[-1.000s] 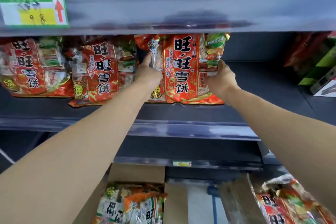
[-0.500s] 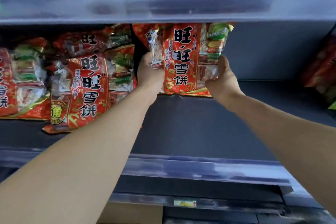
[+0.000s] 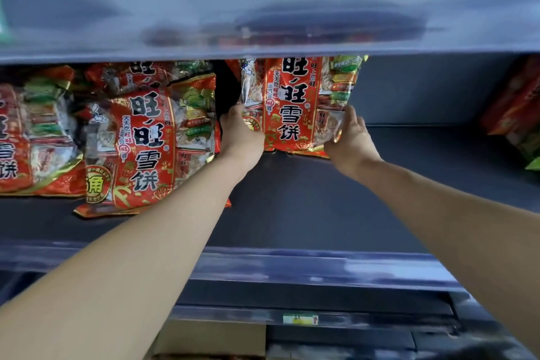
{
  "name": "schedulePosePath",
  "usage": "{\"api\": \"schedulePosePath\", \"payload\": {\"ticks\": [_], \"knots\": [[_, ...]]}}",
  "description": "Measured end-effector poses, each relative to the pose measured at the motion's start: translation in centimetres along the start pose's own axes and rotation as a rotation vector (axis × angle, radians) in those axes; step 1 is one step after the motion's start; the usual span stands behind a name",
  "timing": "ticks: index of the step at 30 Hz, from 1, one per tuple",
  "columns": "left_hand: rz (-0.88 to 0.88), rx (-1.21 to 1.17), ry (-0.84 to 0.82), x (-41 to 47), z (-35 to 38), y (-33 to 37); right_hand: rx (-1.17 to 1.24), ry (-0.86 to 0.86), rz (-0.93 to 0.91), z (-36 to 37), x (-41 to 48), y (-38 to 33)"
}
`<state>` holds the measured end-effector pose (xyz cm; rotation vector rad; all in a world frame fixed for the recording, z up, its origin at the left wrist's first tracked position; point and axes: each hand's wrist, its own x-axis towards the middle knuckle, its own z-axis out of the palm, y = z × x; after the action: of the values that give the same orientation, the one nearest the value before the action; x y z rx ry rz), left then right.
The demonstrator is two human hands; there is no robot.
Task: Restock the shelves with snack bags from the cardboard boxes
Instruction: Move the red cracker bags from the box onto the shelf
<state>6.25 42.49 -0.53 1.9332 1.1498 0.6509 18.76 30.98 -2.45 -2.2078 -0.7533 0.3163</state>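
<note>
A red snack bag [image 3: 295,108] with black characters stands upright deep on the dark shelf [image 3: 306,204], its top hidden behind the shelf above. My left hand [image 3: 241,133] grips its lower left edge, fingers behind the bag. My right hand [image 3: 349,137] holds its lower right edge, fingers laid along the side. Two more bags of the same kind, one [image 3: 146,140] leaning forward and one [image 3: 35,140] at the far left, stand to the left. A cardboard box [image 3: 213,339] shows at the bottom edge.
The upper shelf's front [image 3: 263,9] hangs low over the bags. Other red and green packs [image 3: 517,114] lie at the right end of the shelf. A price rail [image 3: 292,269] runs along the shelf's front edge, with a lower shelf under it.
Both hands have pushed the bag further back on the shelf. The camera has tilted up and moved closer, so the boxes below have nearly left the view.
</note>
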Motion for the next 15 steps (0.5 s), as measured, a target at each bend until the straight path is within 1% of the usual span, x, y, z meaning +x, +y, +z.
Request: {"api": "schedulePosePath", "payload": {"ticks": [4, 8, 11, 15], "knots": [[0.083, 0.026, -0.095, -3.0, 0.2, 0.5, -0.108, -0.022, -0.080, -1.9, -2.5, 0.1], [0.165, 0.047, -0.218, -8.1, 1.1, 2.6, -0.243, -0.021, -0.157, -5.3, -6.8, 2.2], [0.241, 0.051, -0.338, -13.1, 3.1, 5.0, -0.280, 0.002, -0.146, -9.4, -10.8, 5.3], [0.307, 0.033, -0.514, -20.8, 7.9, 8.3, -0.330, 0.069, -0.106, -16.2, -17.0, 11.0]]}}
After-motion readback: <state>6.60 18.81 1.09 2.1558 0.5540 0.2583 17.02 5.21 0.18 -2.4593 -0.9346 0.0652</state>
